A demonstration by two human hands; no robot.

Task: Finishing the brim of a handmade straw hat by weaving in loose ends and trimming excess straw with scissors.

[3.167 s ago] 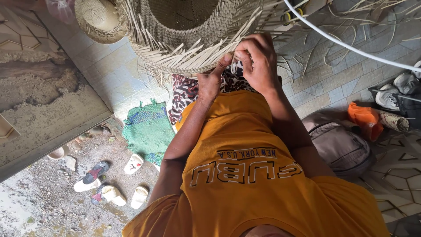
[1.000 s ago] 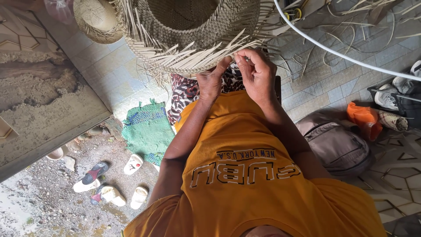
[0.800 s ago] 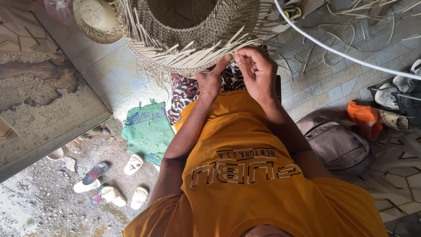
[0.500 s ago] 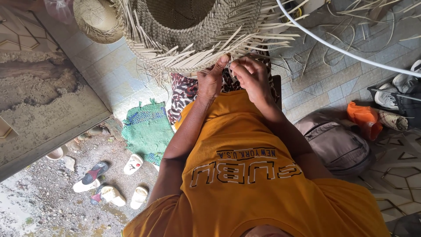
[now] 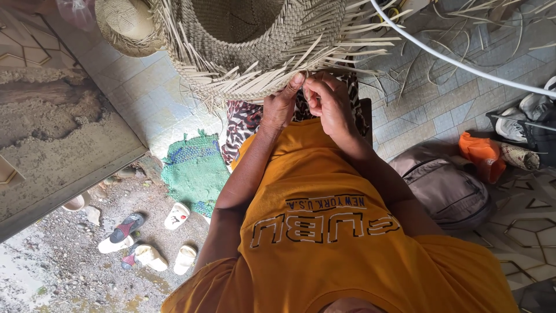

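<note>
Only the head cam here, looking straight down over an orange shirt (image 5: 324,232) at both hands working the edge of a big woven basket (image 5: 249,40). The basket sits at the top of the frame, just past the person's lap, with its open mouth facing the camera and a fringe of loose straw strips (image 5: 324,52) sticking out all round the rim. The left hand (image 5: 281,104) is up against that fringe, fingers curled and closed on a strip right at the lower rim. The right hand (image 5: 330,101) is just beside it, nearly touching, fingers pinched together on the strips too, though I can't tell exactly which one it has. A leopard-print cloth (image 5: 243,119) shows under the wrists, between the lap and the basket. Top left there's a small straw hat (image 5: 127,23) touching the basket's side. On the tiled floor to the left lies a green mat (image 5: 194,171), and below that, on the gravel, a few sandals (image 5: 145,240) are scattered near each other. Off to the right: a grey backpack (image 5: 446,185) beside the person's arm, something orange (image 5: 480,153) just past it, and a white hose (image 5: 463,64) running diagonally across the tiles among stray straw bits.
</note>
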